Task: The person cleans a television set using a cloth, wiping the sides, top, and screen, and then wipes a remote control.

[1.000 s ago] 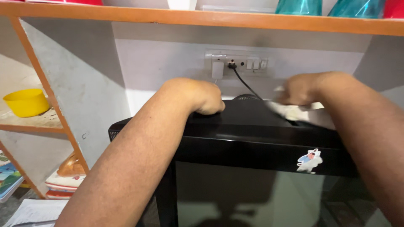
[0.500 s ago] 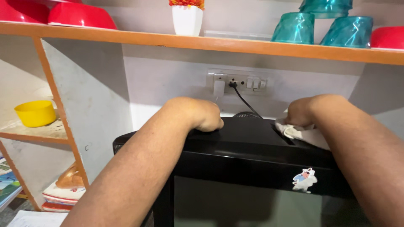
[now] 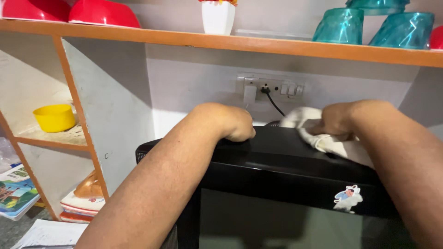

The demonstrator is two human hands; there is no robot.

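Two hands are on top of a black television set (image 3: 286, 161) that stands in a niche under an orange shelf (image 3: 230, 42). The right hand (image 3: 336, 119) is closed on a white cloth (image 3: 318, 133), which lies bunched on the back part of the top, close to the wall; the fingers themselves are mostly hidden under the hand, so how tightly they pinch I cannot tell. The left hand (image 3: 237, 123) is curled into a loose fist and rests on the top near its back edge, holding nothing that can be seen. To wipe well here, I judge it better to keep the cloth flat under the palm, press lightly, and keep the left hand steadying the set so it does not slide; the cloth should stay clear of the black cable (image 3: 274, 103) that runs up to the white socket panel (image 3: 270, 87) just behind. As for labels, a small cartoon sticker (image 3: 348, 198) in white and blue sits on the front frame at the right, above the dark screen. At the lower left lie a colourful book (image 3: 16, 191) and a flat red and white packet (image 3: 80, 205); a yellow bowl (image 3: 54, 117) stands on the side shelf.
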